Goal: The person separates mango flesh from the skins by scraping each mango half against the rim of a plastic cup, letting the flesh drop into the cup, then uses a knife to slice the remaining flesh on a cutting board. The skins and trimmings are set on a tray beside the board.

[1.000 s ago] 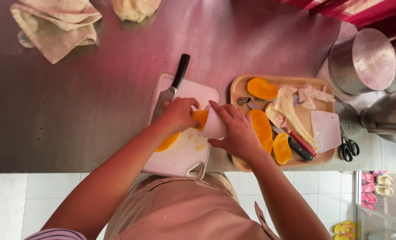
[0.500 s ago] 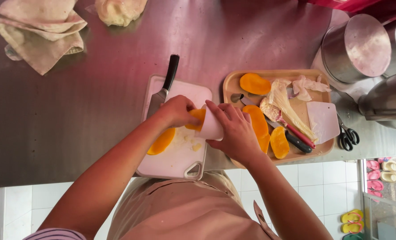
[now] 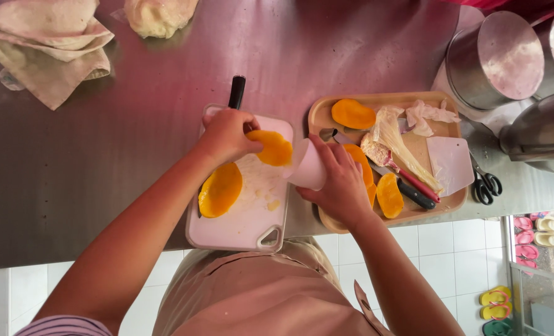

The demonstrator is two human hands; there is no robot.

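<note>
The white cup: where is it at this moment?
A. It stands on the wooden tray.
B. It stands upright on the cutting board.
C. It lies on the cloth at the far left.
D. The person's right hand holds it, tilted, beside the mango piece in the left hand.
D: the right hand grips the white cup, tipped toward the mango piece that the left hand holds over the cutting board.

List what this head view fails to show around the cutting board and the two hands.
- Knife: only the black handle shows; the left hand covers the blade.
- White cup: the right hand wraps it and its mouth faces away, so its contents stay unseen.
- Mango piece: its end sits under the left fingers.
- Metal pots: cut off by the right edge.
</note>
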